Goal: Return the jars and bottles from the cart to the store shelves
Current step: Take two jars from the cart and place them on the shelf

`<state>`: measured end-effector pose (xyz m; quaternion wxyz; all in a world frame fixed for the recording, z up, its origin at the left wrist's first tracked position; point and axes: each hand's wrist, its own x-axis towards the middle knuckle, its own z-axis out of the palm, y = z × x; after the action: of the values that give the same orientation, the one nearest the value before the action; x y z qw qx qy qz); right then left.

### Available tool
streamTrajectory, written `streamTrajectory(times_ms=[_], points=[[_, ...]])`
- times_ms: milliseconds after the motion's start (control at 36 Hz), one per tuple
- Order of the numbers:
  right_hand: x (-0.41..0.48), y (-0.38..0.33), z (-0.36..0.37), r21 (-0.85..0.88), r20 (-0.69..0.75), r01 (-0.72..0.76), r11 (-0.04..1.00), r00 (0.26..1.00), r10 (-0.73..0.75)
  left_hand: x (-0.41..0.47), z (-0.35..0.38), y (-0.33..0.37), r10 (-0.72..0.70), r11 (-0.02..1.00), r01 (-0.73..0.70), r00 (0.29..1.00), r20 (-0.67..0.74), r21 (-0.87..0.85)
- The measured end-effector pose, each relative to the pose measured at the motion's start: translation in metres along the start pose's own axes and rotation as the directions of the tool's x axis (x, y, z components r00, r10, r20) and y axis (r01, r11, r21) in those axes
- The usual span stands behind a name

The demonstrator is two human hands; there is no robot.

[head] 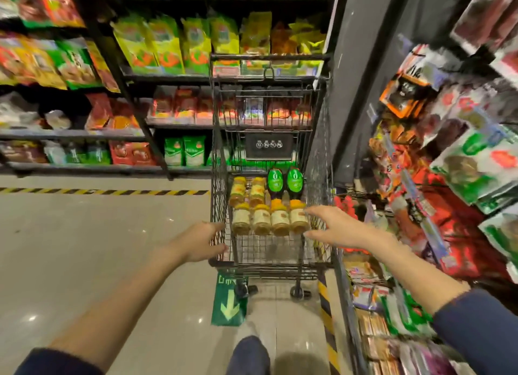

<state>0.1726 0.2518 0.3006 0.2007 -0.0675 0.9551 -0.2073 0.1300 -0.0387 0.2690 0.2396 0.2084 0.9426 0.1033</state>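
A black wire shopping cart (221, 156) stands in the aisle ahead of me. In its basket lie several jars with yellow lids (270, 220) in two rows, and two dark bottles with green labels (284, 182) behind them. My left hand (203, 241) is at the cart's near left corner, fingers apart, touching or almost touching the wire. Over the near right rim hovers my right hand (335, 227), fingers spread, its fingertips just above the rightmost jar. Neither hand holds anything.
Dark store shelves (168, 79) with bagged goods fill the left and far side. A rack of hanging packets (448, 178) crowds the right, close to the cart. A grey pillar (364, 66) stands behind it. Pale floor with striped tape (98, 191) lies to the left.
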Motion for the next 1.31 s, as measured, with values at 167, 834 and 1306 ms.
streamTrajectory(times_ms=[167, 834, 1306], points=[[0.069, 0.004, 0.004, 0.099, 0.043, -0.076, 0.992, 0.997, 0.072, 0.054, -0.008, -0.026, -0.005, 0.999, 0.009, 0.995, 0.097, -0.044], [0.27, 0.073, 0.06, 0.267, 0.426, -0.318, 0.91, 0.886, 0.184, 0.265, 0.061, -0.055, -0.342, 0.891, 0.391, 0.912, 0.227, -0.23], [0.346, 0.129, 0.128, 0.333, 0.495, -0.377, 0.865, 0.85, 0.18, 0.352, 0.145, -0.077, -0.6, 0.667, 0.68, 0.732, 0.322, -0.304]])
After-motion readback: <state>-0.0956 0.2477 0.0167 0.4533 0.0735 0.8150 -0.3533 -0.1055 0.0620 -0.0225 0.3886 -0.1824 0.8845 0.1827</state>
